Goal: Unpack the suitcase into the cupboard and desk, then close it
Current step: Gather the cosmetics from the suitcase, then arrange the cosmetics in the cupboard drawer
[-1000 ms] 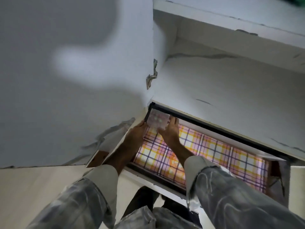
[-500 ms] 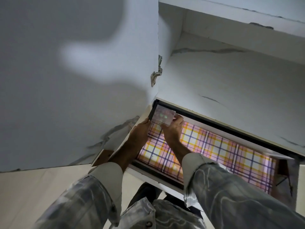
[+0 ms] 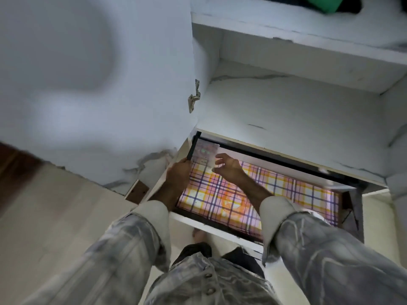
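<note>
Denim sleeves with pale cuffs reach forward from the bottom of the view toward an open drawer (image 3: 211, 225) pulled out of a white marble-patterned cupboard (image 3: 297, 111). A checked liner (image 3: 275, 192) in orange, purple and white covers the drawer's floor. In the far left corner of the drawer lies a small, pale, translucent packet (image 3: 203, 151) with greenish marks on it; the blur hides what it is. The left hand (image 3: 179, 175) sits at the drawer's left edge, just beside the packet's near left corner, with its fingertips at the packet's edge; whether they pinch it or only touch it cannot be told. The right hand (image 3: 228, 167) is over the liner just right of the packet, fingers spread and loosely bent, holding nothing, with the fingertips close to the packet's right edge.

Beyond the drawer, the cupboard's lower shelf is a bare white surface with grey veins. The cupboard door (image 3: 94, 84) stands open at the left, a metal hinge (image 3: 193, 99) on its inner edge. On the higher shelf at the top right edge of the view sits something green (image 3: 319, 4) against a dark shape, mostly cut off.
</note>
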